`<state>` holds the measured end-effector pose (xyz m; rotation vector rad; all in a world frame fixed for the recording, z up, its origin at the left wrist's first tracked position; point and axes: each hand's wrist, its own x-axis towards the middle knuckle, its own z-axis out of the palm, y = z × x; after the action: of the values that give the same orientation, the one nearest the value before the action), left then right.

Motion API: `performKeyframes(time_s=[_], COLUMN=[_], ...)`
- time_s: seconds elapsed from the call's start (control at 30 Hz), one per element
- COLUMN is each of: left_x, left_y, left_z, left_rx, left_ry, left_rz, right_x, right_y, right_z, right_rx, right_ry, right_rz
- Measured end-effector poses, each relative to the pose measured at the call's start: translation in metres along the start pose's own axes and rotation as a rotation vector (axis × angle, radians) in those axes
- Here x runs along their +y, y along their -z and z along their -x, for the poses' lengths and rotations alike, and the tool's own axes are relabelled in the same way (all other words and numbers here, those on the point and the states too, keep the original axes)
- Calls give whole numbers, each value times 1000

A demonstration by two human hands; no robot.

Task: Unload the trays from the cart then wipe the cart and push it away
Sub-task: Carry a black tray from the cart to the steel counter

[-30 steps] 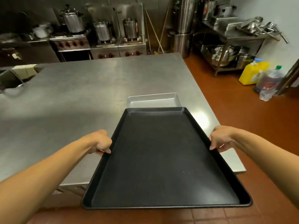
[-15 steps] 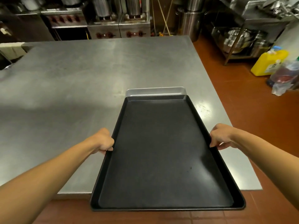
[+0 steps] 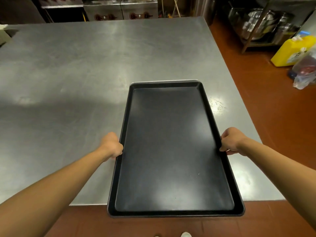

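Observation:
A large black tray (image 3: pixel 172 147) lies lengthwise over the near right part of the steel table (image 3: pixel 68 82), its near end sticking out past the table edge. My left hand (image 3: pixel 112 145) grips its left rim and my right hand (image 3: pixel 230 141) grips its right rim. Beneath it a silver tray (image 3: pixel 164 81) shows only as a thin sliver at the far end, almost fully covered. The cart is out of view.
Stoves with knobs (image 3: pixel 119 12) stand behind the table. To the right, on the red tile floor (image 3: pixel 266 100), are a yellow jug (image 3: pixel 294 50), a plastic bag (image 3: pixel 306 71) and a shelf rack with metal pots (image 3: pixel 263 23).
Both hands have carried the black tray forward and lowered it over the silver tray, which is now almost hidden. The camera has tilted down toward the table.

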<state>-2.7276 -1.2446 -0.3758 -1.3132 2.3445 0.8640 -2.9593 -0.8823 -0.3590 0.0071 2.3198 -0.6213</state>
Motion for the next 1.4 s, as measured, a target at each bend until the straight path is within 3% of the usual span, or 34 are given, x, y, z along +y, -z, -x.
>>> performKeyframes(time_s=[1.0, 1.4], left_x=[9, 14], left_y=[-27, -28], left_z=[-25, -26], left_rx=[166, 130], left_ry=[65, 83], left_rz=[-24, -59], right_x=[-3, -19], right_y=[-30, -22], right_z=[-22, -24], right_rx=[338, 211], right_ry=[66, 25], right_rz=[130, 294])
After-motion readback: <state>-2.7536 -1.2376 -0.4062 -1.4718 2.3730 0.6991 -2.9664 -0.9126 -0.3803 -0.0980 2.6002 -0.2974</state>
